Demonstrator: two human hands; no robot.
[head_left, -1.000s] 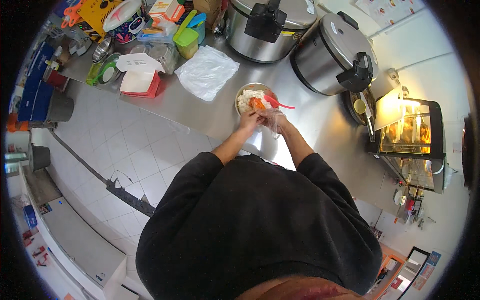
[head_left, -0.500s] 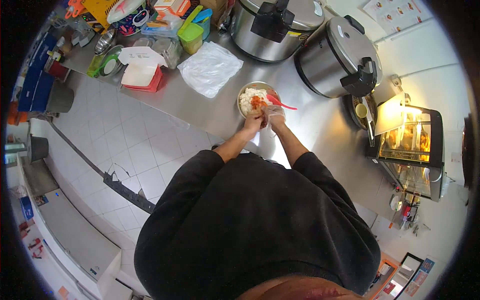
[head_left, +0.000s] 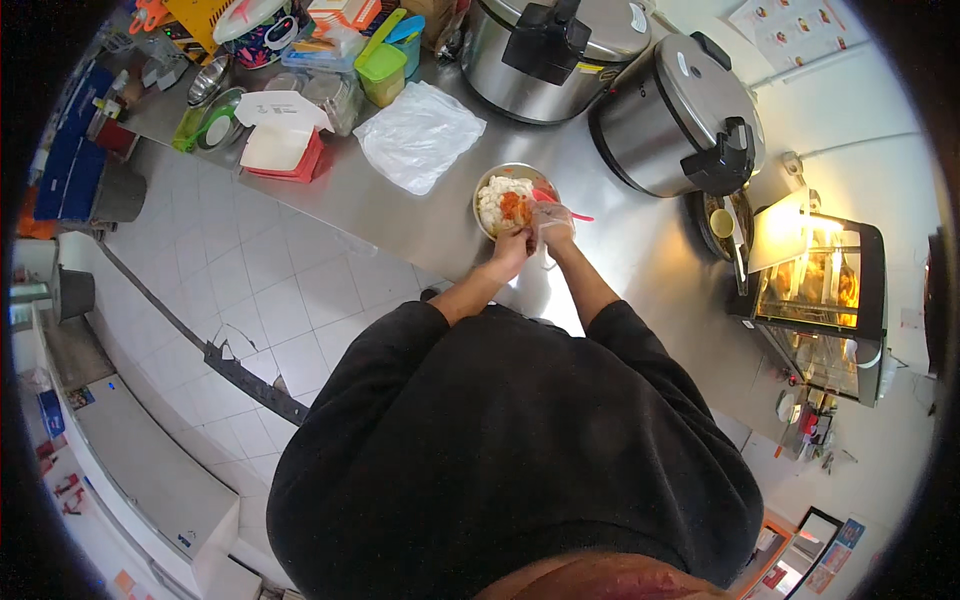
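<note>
A round metal bowl (head_left: 480,218) stands near the front edge of the steel counter. White, lumpy food (head_left: 497,197) fills its left side, with an orange-red topping (head_left: 516,209) near the middle. A red spoon (head_left: 580,217) lies in the bowl, its handle sticking out past the right rim. At the near rim my left hand (head_left: 510,251) is bare, its fingers closed beside my right hand. Clear plastic, seemingly a disposable glove, covers my right hand (head_left: 554,226), which bends over the rim. Whatever lies between the fingers is too small and covered to name.
Two large steel cookers (head_left: 545,70) with black latches stand behind the bowl. A white plastic bag (head_left: 418,137) and an open red-and-white carton (head_left: 282,145) lie to the left. On the right are a dark pan (head_left: 708,225) and a lit glass warming cabinet (head_left: 815,285).
My hands have shifted slightly at the near rim, the right one a little lower. More of the orange-red topping shows. The bowl stays in place.
</note>
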